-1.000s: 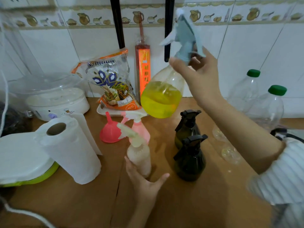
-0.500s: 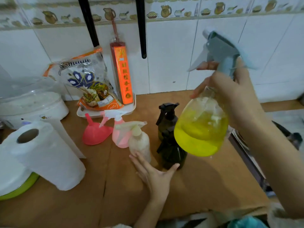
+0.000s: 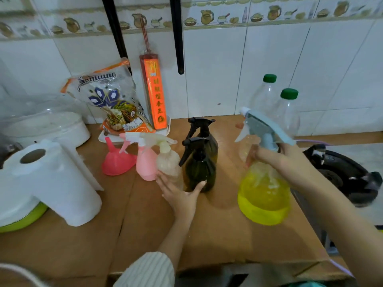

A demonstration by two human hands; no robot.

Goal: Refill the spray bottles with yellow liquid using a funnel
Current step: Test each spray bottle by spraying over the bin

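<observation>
Right hand had a closed grip on the yellow-liquid bottle neck, held above the table; likely the source. Left hand spread open, steadying the cream bottle; funnel unused beside it.

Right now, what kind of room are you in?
Probably a home kitchen: tiled wall with a border of jugs, a food bag, a paper towel roll, all by a wooden counter.
</observation>
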